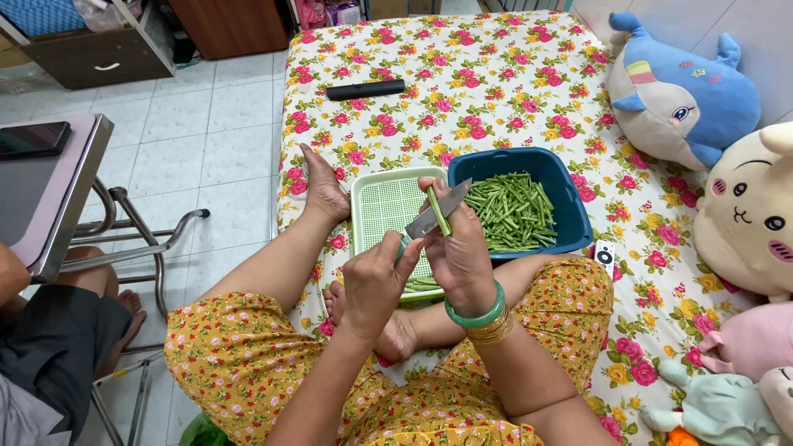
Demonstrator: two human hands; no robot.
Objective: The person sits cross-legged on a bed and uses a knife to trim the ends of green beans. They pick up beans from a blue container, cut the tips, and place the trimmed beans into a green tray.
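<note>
I sit cross-legged on a bed with a floral sheet [496,74]. My right hand [459,252], with a green bangle and gold bangles at the wrist, grips a small knife [429,216] and holds a long green bean [439,211] against the blade. My left hand [373,282] is closed right beside it, pinching what looks like the bean's lower end. Both hands hover over a light green mesh tray [384,202] with a few cut pieces [421,285] at its near edge. A blue basin [570,206] to the right holds a heap of green beans [512,213].
A black remote [365,89] lies further up the bed, a small white remote [605,256] by the basin. Plush toys [677,91] line the right side. At left, on tiled floor, stands a metal table [49,190] with a phone [31,139]; another person's legs [58,339] show below.
</note>
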